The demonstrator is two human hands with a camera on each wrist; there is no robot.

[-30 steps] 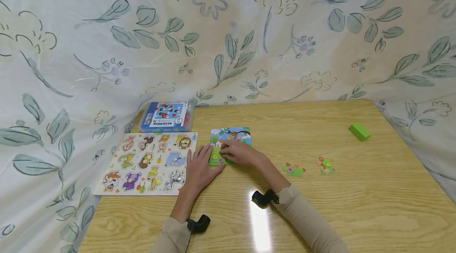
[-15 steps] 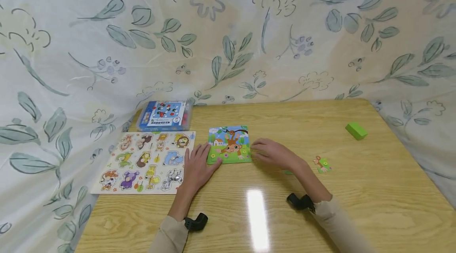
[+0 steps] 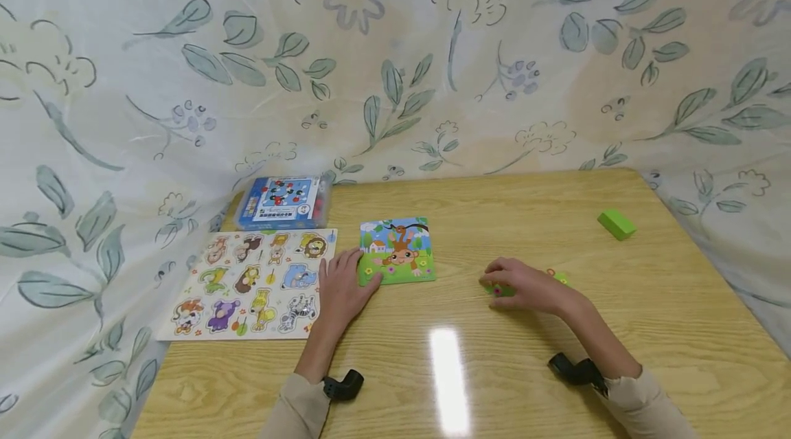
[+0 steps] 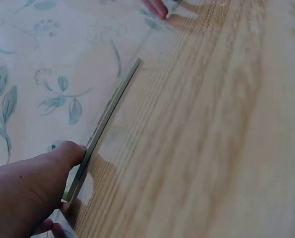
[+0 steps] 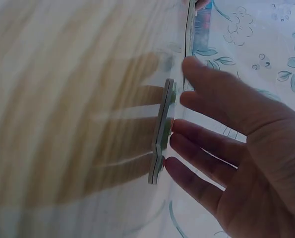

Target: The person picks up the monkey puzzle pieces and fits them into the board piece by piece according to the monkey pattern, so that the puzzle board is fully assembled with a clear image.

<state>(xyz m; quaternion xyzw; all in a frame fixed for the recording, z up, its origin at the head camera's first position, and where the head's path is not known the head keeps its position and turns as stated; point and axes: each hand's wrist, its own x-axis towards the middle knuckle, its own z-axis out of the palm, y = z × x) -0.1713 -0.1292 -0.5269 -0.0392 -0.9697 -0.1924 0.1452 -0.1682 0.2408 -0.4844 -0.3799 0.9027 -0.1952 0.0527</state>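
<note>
A small square monkey jigsaw puzzle (image 3: pixel 398 253) lies on the table, green along its near side. My left hand (image 3: pixel 342 291) rests against its left side, the thumb at the near edge; the left wrist view shows the thumb (image 4: pixel 70 152) touching the puzzle's rim. Farther right, my right hand (image 3: pixel 525 286) is over a green jigsaw piece (image 3: pixel 499 290) with a pink flower. In the right wrist view, its loosely bent fingers (image 5: pixel 204 141) come right up to the face of this flat piece (image 5: pixel 161 134). A second piece (image 3: pixel 559 277) is partly hidden behind that hand.
An animal puzzle board (image 3: pixel 272 332) lies at the left, just beside my left hand. Behind it stands a clear-sided box (image 3: pixel 281 202) with a molecule picture. A green block (image 3: pixel 616 224) sits at the back right. Floral cloth (image 3: pixel 395 82) hangs behind the table.
My right hand has left the monkey puzzle and moved right to the loose green piece, uncovering the picture. My left hand stays at the puzzle's left side.
</note>
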